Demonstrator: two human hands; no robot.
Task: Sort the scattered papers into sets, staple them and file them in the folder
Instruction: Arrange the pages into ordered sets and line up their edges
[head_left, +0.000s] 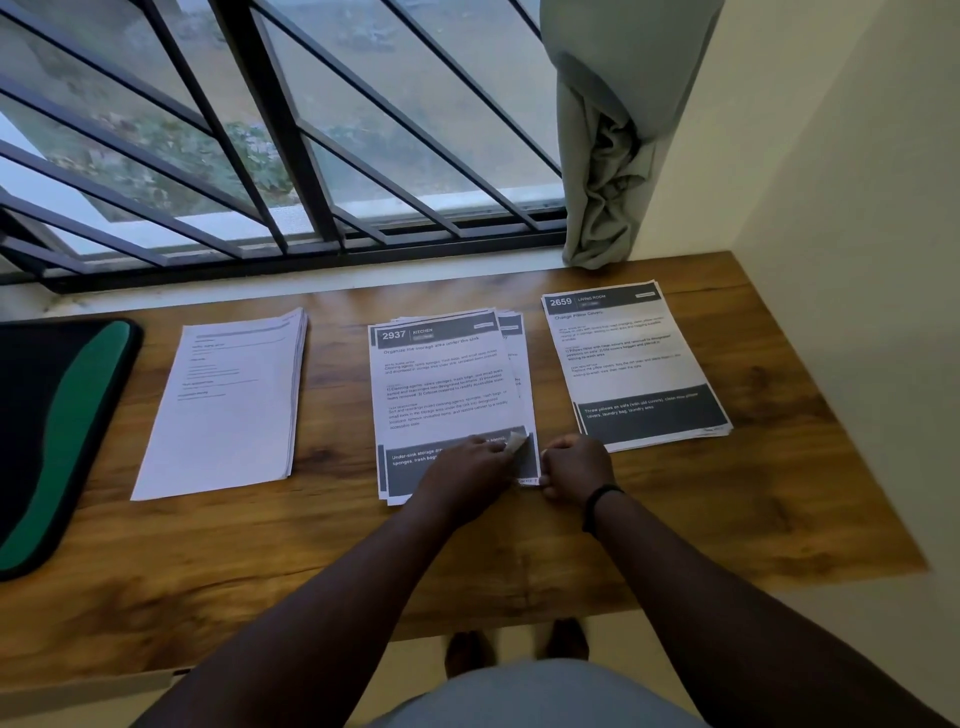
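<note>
The fingers (506, 448) of the left hand (470, 462) are pinched on the lifted lower right corner of the top sheet of the middle stack (449, 395), headed "2937 Kitchen", while the right hand (576, 465) is curled against that stack's right edge near the bottom corner, seemingly steadying it. Three sets are seen laid apart on the wooden surface (779, 519): a left stack (228, 405), the middle one with its sheets fanned unevenly, and a right stack (634, 364) headed "2659 Living Room". Sorting is judged largely done, the middle set needing squaring. No stapler can be made out, so stapling appears not yet begun. A dark green-patterned folder (57, 431) is seen at the far left; filing remains.
</note>
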